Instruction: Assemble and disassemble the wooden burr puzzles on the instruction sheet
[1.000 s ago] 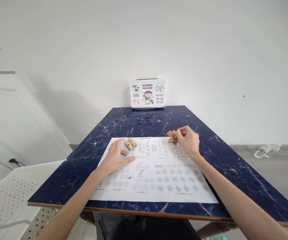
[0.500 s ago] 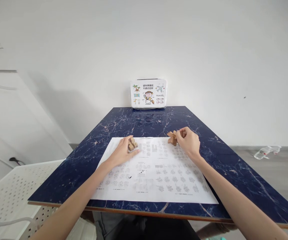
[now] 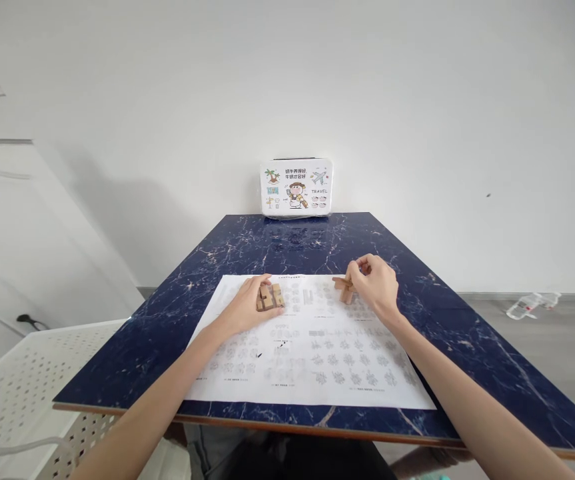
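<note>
On the sheet (image 3: pixel 307 363) covering the desk (image 3: pixel 177 313), the left grip (image 3: pixel 244 308) clasps the blocks (image 3: pixel 269 297) at its fingertips, the right grip (image 3: pixel 374 285) pinches the cross (image 3: pixel 343 288) just left of it, both low on the sheet, and the box (image 3: pixel 296 188) stands well beyond both.

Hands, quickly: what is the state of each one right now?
Left hand: fingers closed around loose wooden blocks on the printed sheet.
Right hand: fingers closed on a wooden cross puzzle.
</note>
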Motion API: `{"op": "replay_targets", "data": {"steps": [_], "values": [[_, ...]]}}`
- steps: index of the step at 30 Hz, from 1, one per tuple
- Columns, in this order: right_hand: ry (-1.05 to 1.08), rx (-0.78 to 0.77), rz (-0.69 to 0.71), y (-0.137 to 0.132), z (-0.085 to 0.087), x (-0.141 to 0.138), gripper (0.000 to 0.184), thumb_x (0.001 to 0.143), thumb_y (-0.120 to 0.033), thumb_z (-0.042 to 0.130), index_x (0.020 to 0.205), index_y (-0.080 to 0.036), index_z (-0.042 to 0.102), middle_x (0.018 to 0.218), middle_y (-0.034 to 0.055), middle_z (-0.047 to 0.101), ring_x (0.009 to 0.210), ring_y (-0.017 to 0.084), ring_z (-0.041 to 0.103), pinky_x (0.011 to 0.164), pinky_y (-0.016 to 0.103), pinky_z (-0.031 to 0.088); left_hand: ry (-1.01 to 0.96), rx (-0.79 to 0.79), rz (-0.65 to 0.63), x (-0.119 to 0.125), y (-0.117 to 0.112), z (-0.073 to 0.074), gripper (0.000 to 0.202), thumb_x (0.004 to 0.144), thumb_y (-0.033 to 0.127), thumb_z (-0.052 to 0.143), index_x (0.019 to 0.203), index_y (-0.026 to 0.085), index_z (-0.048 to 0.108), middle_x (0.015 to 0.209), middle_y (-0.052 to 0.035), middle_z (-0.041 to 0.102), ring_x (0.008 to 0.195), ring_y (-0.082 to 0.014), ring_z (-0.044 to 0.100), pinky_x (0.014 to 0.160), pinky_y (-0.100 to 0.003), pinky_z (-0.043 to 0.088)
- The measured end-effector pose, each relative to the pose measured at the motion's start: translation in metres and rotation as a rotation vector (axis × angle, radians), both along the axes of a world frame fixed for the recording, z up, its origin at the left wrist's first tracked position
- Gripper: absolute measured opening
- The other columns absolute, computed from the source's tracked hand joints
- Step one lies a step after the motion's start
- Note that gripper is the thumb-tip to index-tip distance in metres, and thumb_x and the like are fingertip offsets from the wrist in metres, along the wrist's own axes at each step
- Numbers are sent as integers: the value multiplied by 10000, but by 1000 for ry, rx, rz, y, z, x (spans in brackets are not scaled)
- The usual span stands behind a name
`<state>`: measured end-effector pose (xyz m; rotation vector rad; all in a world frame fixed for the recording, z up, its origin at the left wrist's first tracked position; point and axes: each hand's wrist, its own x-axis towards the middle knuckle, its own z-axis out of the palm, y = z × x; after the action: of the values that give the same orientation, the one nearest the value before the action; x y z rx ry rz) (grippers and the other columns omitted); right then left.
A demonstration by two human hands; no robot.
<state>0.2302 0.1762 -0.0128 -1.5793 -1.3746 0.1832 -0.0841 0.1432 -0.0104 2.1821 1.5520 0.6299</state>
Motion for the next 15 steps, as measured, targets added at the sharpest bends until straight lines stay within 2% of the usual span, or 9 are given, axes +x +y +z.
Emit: {"op": "replay_targets", "data": {"steps": [3,5,7,9,11,15], "values": [[-22,103,10,-1,0,-1,207,871,-352,569,706,-227,575,796,22,651,738,204,581,667,323,370,46,56,30,-11,1,-1,906,793,690,767,1509,242,439,1510,-170,522,1391,-391,511,1115,-565,468],[-83,231,47,-4,1,-3,202,903,-327,563,725,-231,564,777,27,626,764,215,585,697,334,400,85,96,45,-19,2,-1,892,771,696,781,1466,224,483,1496,-176,537,1406,-405,491,1145,-593,433],[-189,383,153,-9,3,-8,179,939,-290,550,769,-235,565,780,39,609,799,227,579,742,349,429,108,125,57,-27,1,0,842,760,706,782,1401,217,538,1460,-173,566,1375,-407,518,1133,-595,442],[-296,476,329,-15,4,-17,152,965,-248,539,819,-235,576,808,55,620,798,229,566,750,357,437,122,147,50,-31,0,0,766,760,709,778,1320,221,590,1397,-156,607,1318,-396,560,1102,-579,472],[-350,468,506,-23,3,-27,122,970,-208,537,862,-229,590,851,65,648,810,224,583,721,347,436,130,161,27,-33,-1,0,695,780,698,766,1271,229,616,1348,-137,629,1274,-380,583,1077,-560,492],[-370,251,771,-30,-6,-44,119,976,-178,537,889,-222,606,854,38,679,754,186,604,701,322,440,124,185,11,-31,-2,-1,635,815,686,741,1249,238,626,1329,-117,633,1253,-360,586,1068,-537,498]]}}
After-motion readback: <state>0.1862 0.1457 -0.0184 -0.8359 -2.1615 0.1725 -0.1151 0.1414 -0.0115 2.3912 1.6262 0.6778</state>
